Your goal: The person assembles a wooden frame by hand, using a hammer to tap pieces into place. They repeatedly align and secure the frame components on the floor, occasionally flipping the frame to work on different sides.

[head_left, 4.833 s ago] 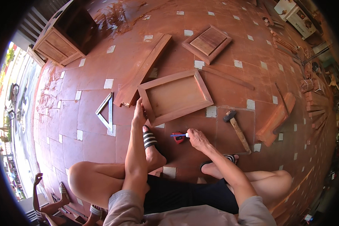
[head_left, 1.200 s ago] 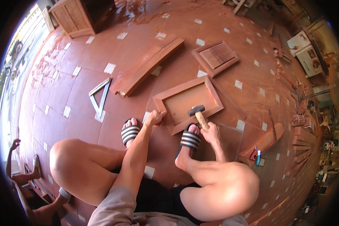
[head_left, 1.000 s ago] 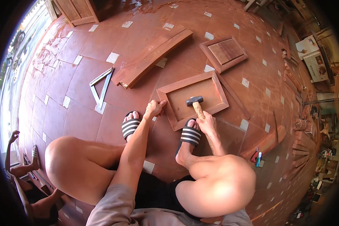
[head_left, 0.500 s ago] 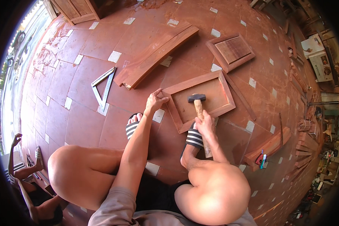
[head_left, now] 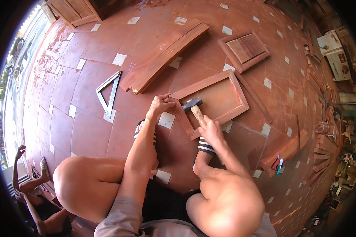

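My right hand (head_left: pixel 211 129) is wrapped round the wooden handle of a hammer (head_left: pixel 193 104). Its dark metal head is over the left side of a rectangular reddish wooden frame (head_left: pixel 222 117), just inside the left rail; whether it touches the wood I cannot tell. At the frame's upper left corner, my left hand (head_left: pixel 161 106) grips the end of the rail, its fingertips on the wood. The frame lies tilted in front of my feet, its lower edge beside my right sandal (head_left: pixel 205 147).
Beyond the frame lie a thick wooden beam (head_left: pixel 166 55), a framed wood panel (head_left: pixel 244 51) and a thin strip (head_left: pixel 254 98). A triangular square (head_left: pixel 108 94) is at left. Markers (head_left: pixel 280 165) rest by a beam (head_left: pixel 284 152) at right. Another person (head_left: pixel 37 205) sits at lower left.
The hammer has swung left, its head moving from over the frame's middle to near the left rail. My left hand stays at the same corner, slightly shifted.
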Tool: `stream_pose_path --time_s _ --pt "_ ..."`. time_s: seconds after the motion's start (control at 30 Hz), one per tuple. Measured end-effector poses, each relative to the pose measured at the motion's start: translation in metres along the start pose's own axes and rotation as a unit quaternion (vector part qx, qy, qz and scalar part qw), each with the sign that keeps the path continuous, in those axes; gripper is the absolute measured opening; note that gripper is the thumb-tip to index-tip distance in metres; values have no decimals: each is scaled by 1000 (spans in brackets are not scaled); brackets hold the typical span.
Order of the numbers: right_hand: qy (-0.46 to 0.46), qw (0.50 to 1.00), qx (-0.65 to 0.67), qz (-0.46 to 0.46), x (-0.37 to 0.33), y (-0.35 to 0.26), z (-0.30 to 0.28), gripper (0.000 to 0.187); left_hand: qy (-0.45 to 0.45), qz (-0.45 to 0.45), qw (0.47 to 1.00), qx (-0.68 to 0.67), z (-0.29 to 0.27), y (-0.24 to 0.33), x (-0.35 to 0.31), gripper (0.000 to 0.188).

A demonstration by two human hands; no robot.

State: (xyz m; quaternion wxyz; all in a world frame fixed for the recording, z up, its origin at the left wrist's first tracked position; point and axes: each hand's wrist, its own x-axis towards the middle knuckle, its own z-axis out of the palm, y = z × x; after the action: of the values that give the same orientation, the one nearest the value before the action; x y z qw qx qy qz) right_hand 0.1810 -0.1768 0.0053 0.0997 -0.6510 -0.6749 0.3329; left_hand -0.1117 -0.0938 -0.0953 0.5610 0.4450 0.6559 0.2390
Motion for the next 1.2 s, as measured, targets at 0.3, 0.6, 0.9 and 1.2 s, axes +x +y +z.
stream_pose_path --time_s 0.3,0.6,0.9,1.2 --pt "-41 996 6 73 -9 6 -4 46 -46 4 998 30 -13 7 3 60" --pt "74 991 9 114 -10 13 -21 55 -1 51 992 116 -14 8 5 41" --pt "-50 995 7 82 1 29 -29 53 23 24 993 114 -14 8 0 40" --pt "-46 998 32 -21 8 0 10 50 23 26 995 94 -15 1 4 39"
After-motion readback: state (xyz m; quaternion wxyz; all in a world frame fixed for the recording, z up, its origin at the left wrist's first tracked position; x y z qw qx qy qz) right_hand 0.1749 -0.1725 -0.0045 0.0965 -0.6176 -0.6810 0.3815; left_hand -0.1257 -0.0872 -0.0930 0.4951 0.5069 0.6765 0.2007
